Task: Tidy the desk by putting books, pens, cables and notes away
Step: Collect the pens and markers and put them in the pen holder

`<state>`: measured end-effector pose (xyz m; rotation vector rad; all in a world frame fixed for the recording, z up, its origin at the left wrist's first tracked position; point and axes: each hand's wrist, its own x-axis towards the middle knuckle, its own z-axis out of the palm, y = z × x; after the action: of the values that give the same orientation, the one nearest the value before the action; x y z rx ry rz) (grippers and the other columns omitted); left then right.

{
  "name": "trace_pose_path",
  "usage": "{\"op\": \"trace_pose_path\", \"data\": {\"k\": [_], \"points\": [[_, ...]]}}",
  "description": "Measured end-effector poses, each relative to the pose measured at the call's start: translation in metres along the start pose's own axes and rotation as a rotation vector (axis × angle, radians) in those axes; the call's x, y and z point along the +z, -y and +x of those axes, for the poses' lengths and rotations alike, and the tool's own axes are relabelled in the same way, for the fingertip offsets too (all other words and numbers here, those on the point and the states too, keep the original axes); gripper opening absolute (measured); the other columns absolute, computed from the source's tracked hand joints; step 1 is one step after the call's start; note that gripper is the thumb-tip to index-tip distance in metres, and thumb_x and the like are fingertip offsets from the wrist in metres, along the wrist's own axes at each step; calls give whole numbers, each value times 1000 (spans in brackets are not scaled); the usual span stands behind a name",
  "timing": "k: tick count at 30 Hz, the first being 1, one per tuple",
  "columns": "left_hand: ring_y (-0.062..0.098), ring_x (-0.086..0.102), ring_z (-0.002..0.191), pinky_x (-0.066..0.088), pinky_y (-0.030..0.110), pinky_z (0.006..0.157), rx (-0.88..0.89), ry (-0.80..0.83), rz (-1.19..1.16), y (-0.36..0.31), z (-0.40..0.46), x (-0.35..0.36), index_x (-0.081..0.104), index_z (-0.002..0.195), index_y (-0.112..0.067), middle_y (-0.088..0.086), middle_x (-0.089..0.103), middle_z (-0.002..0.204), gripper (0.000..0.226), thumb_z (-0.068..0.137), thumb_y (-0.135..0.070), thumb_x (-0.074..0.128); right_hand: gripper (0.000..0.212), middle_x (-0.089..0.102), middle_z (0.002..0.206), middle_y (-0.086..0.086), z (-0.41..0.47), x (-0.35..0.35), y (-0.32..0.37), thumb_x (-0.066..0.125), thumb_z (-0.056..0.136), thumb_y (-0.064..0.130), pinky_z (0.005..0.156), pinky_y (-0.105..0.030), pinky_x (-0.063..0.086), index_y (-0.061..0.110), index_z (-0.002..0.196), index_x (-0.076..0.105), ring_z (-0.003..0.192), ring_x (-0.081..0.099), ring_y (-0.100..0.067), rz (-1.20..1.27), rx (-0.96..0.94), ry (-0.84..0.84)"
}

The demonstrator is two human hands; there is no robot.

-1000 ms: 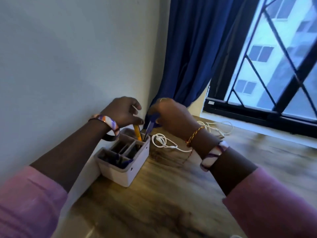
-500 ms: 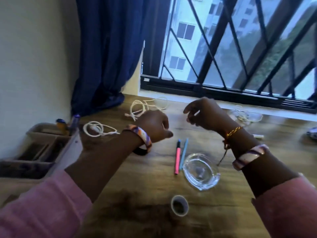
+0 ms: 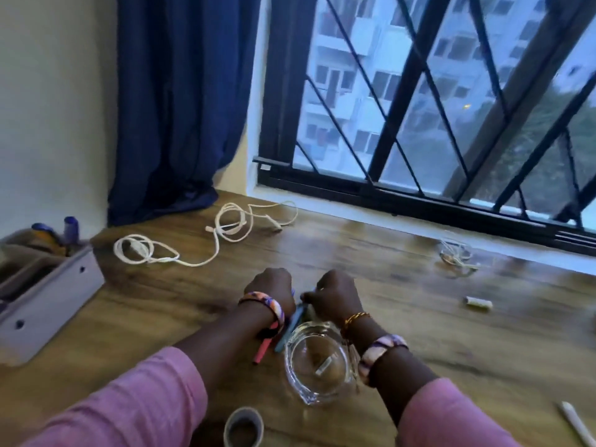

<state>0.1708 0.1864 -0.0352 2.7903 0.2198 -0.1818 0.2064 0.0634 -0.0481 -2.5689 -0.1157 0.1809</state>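
Observation:
Two pens lie side by side on the wooden desk (image 3: 419, 317): a pink pen (image 3: 263, 351) and a light blue pen (image 3: 292, 327). My left hand (image 3: 271, 287) is closed over the top of the pink pen. My right hand (image 3: 335, 295) pinches the upper end of the blue pen. The pen tops are hidden under my fingers. A white desk organizer (image 3: 48, 295) with several pens in it stands at the far left. A white cable (image 3: 180, 246) lies looped near the curtain, and a second small coiled cable (image 3: 456, 253) rests by the window.
A clear glass ashtray (image 3: 319, 366) sits right beside the pens under my right wrist. A tape roll (image 3: 243, 429) is at the bottom edge. A small white tube (image 3: 479, 303) and a white pen (image 3: 577, 424) lie on the right. Blue curtain (image 3: 180, 108) and barred window behind.
My view swung right from the organizer to the middle of the desk. Both hands left the organizer and came down onto the pink and blue pens.

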Motion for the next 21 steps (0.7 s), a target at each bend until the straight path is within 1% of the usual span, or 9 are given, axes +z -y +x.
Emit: {"op": "trace_pose_path", "data": {"k": [3, 6, 9, 12, 13, 15, 16, 18, 21], "points": [[34, 63, 97, 46, 30, 70, -94, -92, -55, 20, -18, -13, 68, 89, -3, 20, 67, 102, 27, 74, -26, 63, 37, 60, 71, -19, 12, 6, 8, 75, 60, 28, 45, -24, 28, -4, 77, 68, 65, 52, -22, 15, -38, 42], [33, 64, 84, 41, 29, 61, -159, -276, -170, 54, -51, -47, 69, 75, -3, 20, 69, 84, 24, 74, -26, 64, 39, 57, 62, -16, 20, 15, 27, 69, 50, 29, 49, -25, 35, -6, 67, 68, 59, 54, -24, 71, -113, 113], [24, 63, 75, 44, 29, 65, -198, -466, -236, 96, -95, -92, 68, 72, -8, 9, 68, 73, 17, 74, -24, 66, 31, 65, 79, -16, 23, 32, 60, 74, 66, 24, 60, -29, 43, -2, 82, 67, 77, 64, -30, -58, -201, 190], [13, 60, 66, 41, 20, 61, -257, -675, -243, 132, -140, -135, 68, 70, -17, -3, 63, 64, 14, 73, -30, 68, 26, 64, 100, -22, 13, 50, 92, 63, 80, 16, 74, -36, 46, -4, 95, 62, 98, 60, -37, -215, -321, 193], [12, 60, 65, 42, 19, 61, -297, -734, -242, 144, -153, -148, 68, 70, -16, -3, 64, 64, 12, 74, -28, 69, 23, 64, 101, -22, 10, 57, 101, 60, 82, 14, 73, -36, 45, -5, 95, 61, 97, 59, -37, -230, -360, 195], [19, 66, 67, 53, 27, 70, -358, -829, -306, 168, -172, -167, 69, 72, -8, 7, 69, 67, 11, 76, -18, 69, 22, 62, 89, -17, 1, 67, 121, 63, 81, 17, 57, -28, 39, -3, 90, 61, 82, 58, -31, -220, -426, 221], [24, 69, 69, 57, 35, 75, -376, -863, -359, 180, -180, -175, 69, 74, -3, 12, 71, 69, 10, 76, -13, 68, 21, 59, 81, -13, -7, 69, 135, 65, 78, 17, 49, -25, 34, -3, 86, 63, 74, 54, -26, -188, -464, 234], [28, 71, 70, 58, 43, 77, -403, -898, -427, 201, -190, -187, 68, 75, -1, 17, 72, 71, 8, 77, -8, 66, 11, 55, 70, -9, -21, 69, 172, 67, 72, 12, 45, -25, 29, 1, 75, 64, 67, 50, -21, -41, -533, 206], [30, 70, 71, 58, 45, 77, -398, -920, -443, 225, -194, -198, 67, 75, -1, 19, 71, 73, 7, 76, -7, 66, 7, 61, 65, -3, -50, 57, 237, 68, 73, 8, 55, -30, 44, 11, 70, 64, 61, 56, -16, 311, -637, 156]]}}
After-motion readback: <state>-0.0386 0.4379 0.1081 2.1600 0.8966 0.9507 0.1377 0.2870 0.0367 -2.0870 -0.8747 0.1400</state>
